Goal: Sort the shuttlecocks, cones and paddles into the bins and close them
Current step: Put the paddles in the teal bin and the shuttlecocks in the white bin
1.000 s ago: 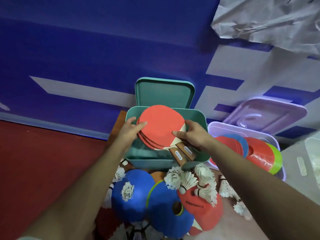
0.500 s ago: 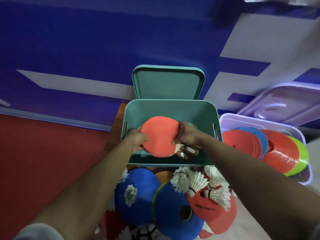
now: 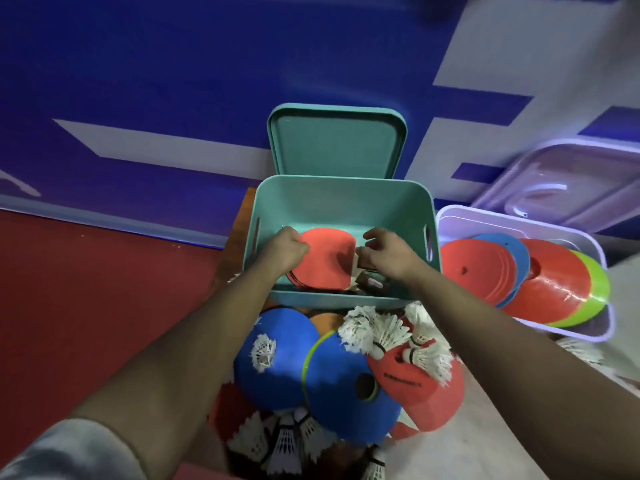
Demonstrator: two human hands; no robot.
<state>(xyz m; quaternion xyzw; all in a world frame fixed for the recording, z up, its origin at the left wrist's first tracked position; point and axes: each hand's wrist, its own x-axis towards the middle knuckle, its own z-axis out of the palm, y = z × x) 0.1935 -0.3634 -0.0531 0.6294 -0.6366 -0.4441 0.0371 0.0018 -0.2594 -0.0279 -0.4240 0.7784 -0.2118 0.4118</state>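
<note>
Judged stiff and light, the paddles point(image 3: 327, 259) are gripped at the blade rim by the left hand point(image 3: 287, 251) fingers; the right hand point(image 3: 388, 252) grip cannot be told.

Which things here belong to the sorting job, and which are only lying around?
Job: red paddles, teal bin, teal lid, lilac bin, lilac lid, stacked cones, loose cones, shuttlecocks.
Lying about: brown surface left of the teal bin, blue-and-white wall, red floor.
</note>
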